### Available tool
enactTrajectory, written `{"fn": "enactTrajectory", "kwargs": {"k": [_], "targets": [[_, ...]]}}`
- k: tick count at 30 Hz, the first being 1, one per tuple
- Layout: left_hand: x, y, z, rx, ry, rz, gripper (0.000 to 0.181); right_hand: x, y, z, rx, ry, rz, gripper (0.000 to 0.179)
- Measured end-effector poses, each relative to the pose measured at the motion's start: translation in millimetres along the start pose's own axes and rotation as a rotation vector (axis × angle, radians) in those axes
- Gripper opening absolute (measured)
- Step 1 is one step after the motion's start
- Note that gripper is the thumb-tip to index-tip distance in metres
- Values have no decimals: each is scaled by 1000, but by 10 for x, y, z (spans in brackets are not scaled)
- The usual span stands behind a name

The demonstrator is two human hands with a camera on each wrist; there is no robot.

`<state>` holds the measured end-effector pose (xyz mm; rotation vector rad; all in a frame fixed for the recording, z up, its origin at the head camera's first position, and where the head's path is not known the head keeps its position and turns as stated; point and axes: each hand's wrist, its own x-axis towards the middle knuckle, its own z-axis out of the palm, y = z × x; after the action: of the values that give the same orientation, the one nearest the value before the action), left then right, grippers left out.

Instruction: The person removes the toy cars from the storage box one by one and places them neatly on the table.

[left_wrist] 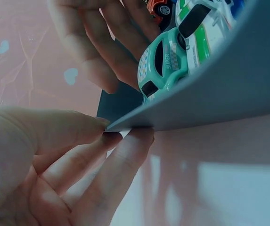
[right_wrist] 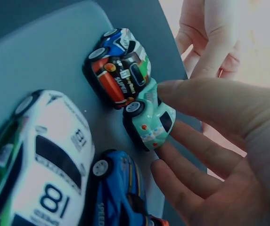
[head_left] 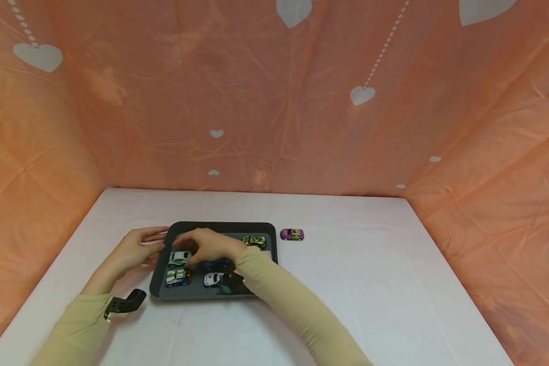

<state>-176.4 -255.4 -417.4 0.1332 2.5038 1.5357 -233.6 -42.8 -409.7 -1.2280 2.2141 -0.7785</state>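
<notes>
My left hand [head_left: 134,249] pinches the left rim of a dark grey tray [left_wrist: 210,94], thumb on one face and fingers on the other. Over the tray's left part, my right hand [head_left: 210,245] has its thumb and fingers around a mint-green toy car [right_wrist: 156,123]. The thumb tip lies along the car's window side, other fingers by its far side. Right beside that car is a multicoloured toy car [right_wrist: 120,73] with red, blue and white patches. A blue toy car [right_wrist: 120,188] and a white toy car marked 18 [right_wrist: 54,155] stand nearer the tray's middle.
A camouflage-patterned toy car [head_left: 254,241] sits at the tray's back right, partly behind my right forearm. Outside the tray, a purple and yellow toy car [head_left: 292,234] stands on the white table [head_left: 370,274]. Orange cloth [head_left: 256,101] with hearts encloses the table.
</notes>
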Motion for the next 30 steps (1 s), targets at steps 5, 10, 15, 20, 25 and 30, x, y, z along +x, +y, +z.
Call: {"fn": "enactTrajectory", "kwargs": {"k": [5, 10, 15, 20, 25, 30], "targets": [[-2, 24, -1, -9, -7, 3, 52, 14, 14, 25, 24, -9, 7, 53], [-6, 31, 6, -5, -10, -2, 52, 35, 37, 59, -29, 2, -7, 51], [-3, 18, 10, -9, -10, 1, 52, 54, 52, 82, -51, 15, -15, 48], [-3, 15, 8, -10, -13, 0, 52, 56, 49, 84, -26, 25, -6, 47], [0, 16, 8, -13, -16, -5, 52, 62, 56, 104, -9, 45, 12, 47], [-2, 23, 5, -12, -15, -4, 52, 68, 62, 124, -1, 60, 31, 48]]}}
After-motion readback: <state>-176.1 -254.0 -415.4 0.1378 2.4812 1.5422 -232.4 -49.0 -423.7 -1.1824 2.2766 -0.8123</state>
